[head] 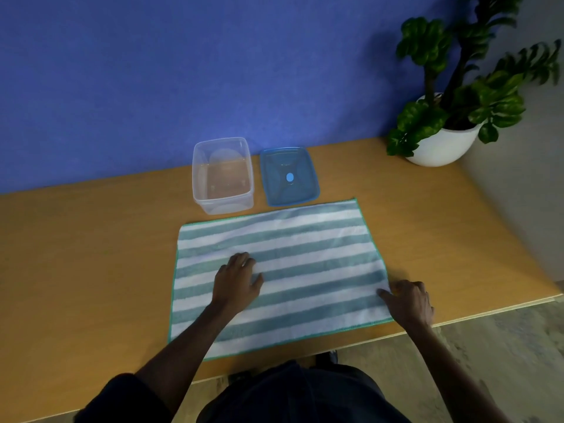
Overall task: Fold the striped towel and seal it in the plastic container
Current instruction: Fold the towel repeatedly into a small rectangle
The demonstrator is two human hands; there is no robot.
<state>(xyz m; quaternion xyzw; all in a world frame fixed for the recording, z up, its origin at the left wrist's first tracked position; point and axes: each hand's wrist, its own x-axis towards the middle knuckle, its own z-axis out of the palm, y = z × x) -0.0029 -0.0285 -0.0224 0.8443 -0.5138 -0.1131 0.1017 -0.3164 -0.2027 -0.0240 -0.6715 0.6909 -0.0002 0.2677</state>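
The striped towel (305, 254), teal and white with a green hem, lies spread flat on the wooden table (91, 254). My left hand (236, 277) rests palm down on its left half, fingers apart. At the towel's right edge my right hand (407, 300) touches the cloth with its fingers; whether it pinches the edge is unclear. Behind the towel stands the clear plastic container (222, 175), uncovered and with nothing in it. Its blue lid (289, 177) lies flat just to the right of it.
A potted plant in a white pot (442, 141) stands at the table's back right corner. A blue wall (183, 71) runs along the table's far edge. The table's front edge is near my body, with floor (503, 346) to the right.
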